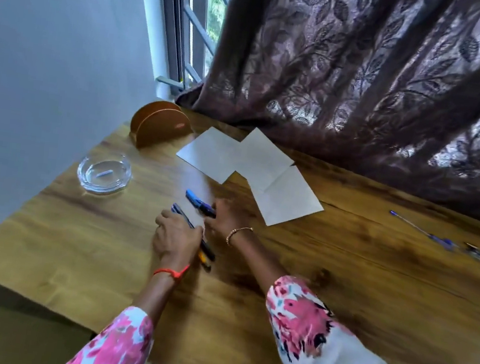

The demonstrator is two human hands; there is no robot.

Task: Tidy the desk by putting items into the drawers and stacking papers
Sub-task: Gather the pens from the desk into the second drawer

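Light: soft daylight admitted through window (197, 25) | Glare: pale sheen seen on desk (370, 288) | Blur: hands smeared by motion | Edges: bent by wide-angle distortion

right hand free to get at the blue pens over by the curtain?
Probably not yet: the right hand is on a blue marker. The bare desk leaves the way to the blue pens open.

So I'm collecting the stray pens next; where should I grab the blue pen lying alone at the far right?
Pinch the blue pen at mid-barrel from above: it lies flat on the desk, slim, with bare wood along both sides.
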